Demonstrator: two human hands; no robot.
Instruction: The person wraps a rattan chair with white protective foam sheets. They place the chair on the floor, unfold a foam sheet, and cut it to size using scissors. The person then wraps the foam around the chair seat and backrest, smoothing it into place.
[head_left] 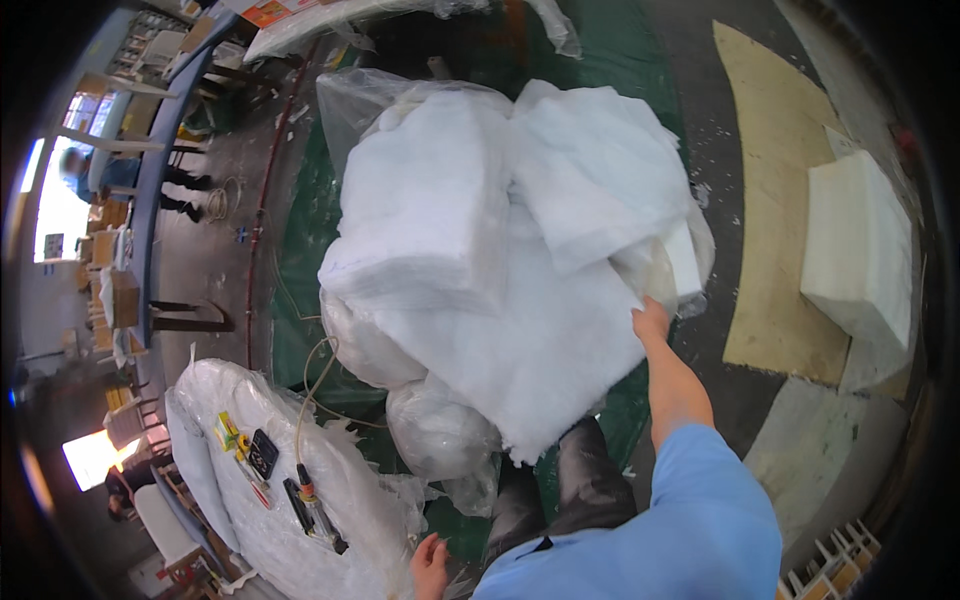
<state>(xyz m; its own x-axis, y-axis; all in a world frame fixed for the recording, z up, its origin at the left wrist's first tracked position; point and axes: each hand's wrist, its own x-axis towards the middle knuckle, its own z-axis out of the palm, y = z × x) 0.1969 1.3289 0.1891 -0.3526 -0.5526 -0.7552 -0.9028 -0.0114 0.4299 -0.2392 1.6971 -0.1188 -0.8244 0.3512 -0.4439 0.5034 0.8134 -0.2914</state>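
Note:
A sheet of white batting (560, 340) drapes over a plastic-wrapped bundle in front of me. My right hand (652, 320) is closed at its right edge, apparently pinching it; the fingertips are partly hidden. A thick stack of folded batting (420, 190) rests on top at the left, and another folded piece of batting (600, 160) lies beside it at the right. My left hand (430, 565) hangs low at the lower edge, fingers loosely curled and apart, holding nothing that I can see. It is beside a plastic-wrapped white cushion-like piece (370, 540).
On the wrapped piece lie a hand tool with a hose (318, 515), a dark calculator-like device (263, 453) and a yellow-green item (230, 432). A white foam block (860, 250) stands at the right by a tan sheet (770, 200). A person (130, 175) stands by the far-left workbench.

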